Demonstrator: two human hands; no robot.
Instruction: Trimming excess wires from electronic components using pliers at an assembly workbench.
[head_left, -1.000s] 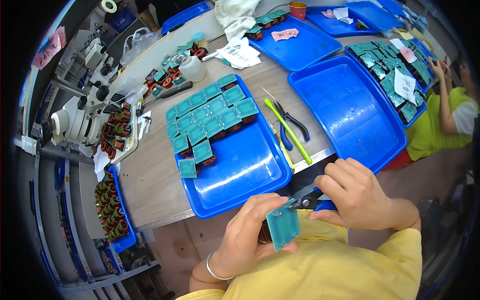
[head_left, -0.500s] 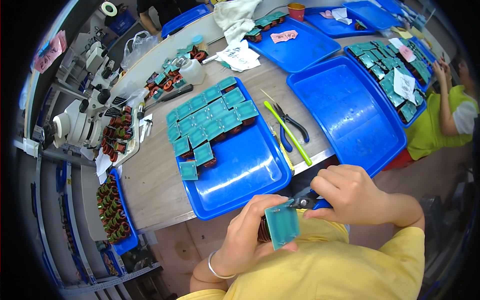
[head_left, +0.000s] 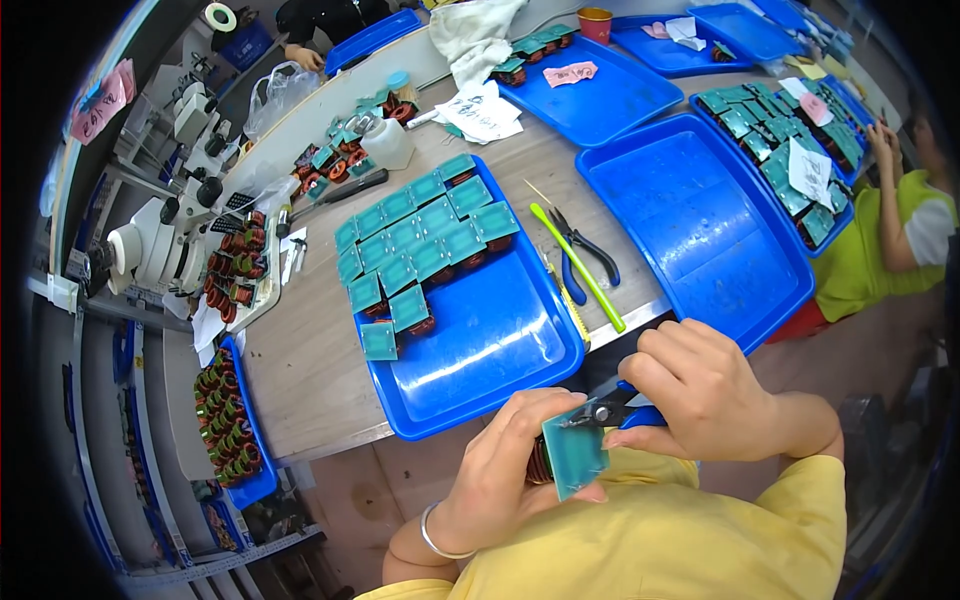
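My left hand (head_left: 500,470) is closed around a copper-wound coil with a square green board (head_left: 572,455) on its face, tilted nearly upright. In my right hand (head_left: 700,385) are small cutting pliers with blue handles (head_left: 645,413), gripped in a fist. The pliers' dark jaws (head_left: 590,415) lie across the upper part of the board; whether they close on a pin cannot be made out. Beyond my hands stands a blue tray (head_left: 470,365), its far half filled with several similar board-topped coils (head_left: 420,235).
A second blue tray (head_left: 690,220) stands to the right. Between the trays lie black pliers (head_left: 585,250) and a lime-green stick (head_left: 580,270). A tray of coils (head_left: 228,420) sits at the left edge. One co-worker (head_left: 890,230) is at the right; another person's hand (head_left: 305,57) shows at the back.
The pliers' jaws have moved from the board's top edge further over its face. The board has turned slightly and shifted right. At the back, a person's hand has come into clearer view.
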